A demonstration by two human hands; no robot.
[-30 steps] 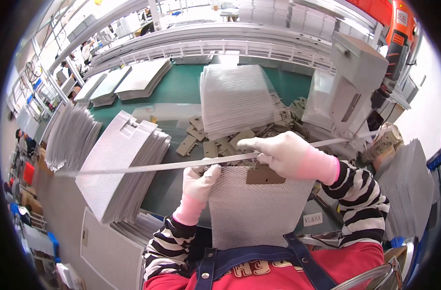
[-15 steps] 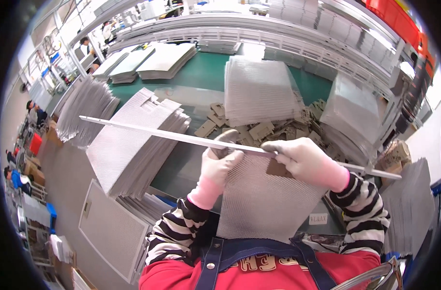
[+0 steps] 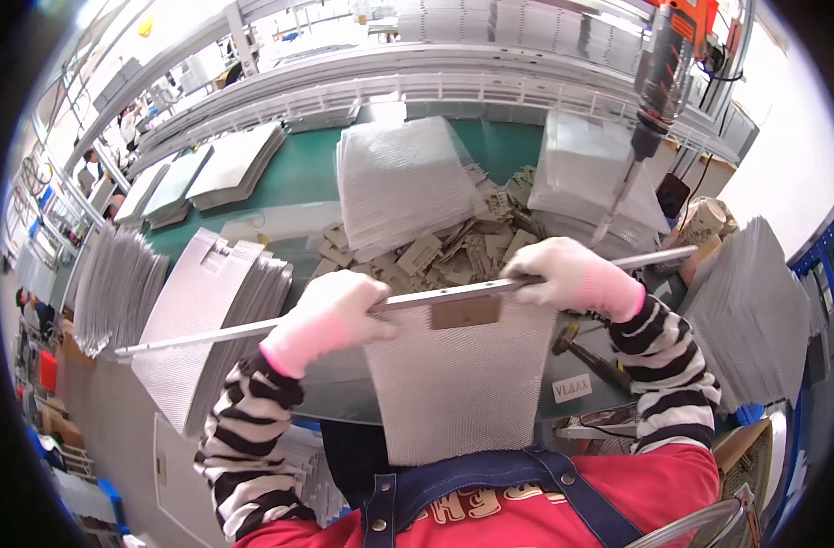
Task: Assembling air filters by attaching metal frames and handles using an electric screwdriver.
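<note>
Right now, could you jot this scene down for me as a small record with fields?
Hands: left hand and right hand, both in pale gloves
Held: long metal strip, gripped by both
Below the strip: mesh panel, with a brown plate by its top edge
Beyond the strip: loose brown pieces, heaped
Left: stack of mesh panels
Right: hammer, near the striped sleeve
Upper right: orange-and-black power tool
</note>
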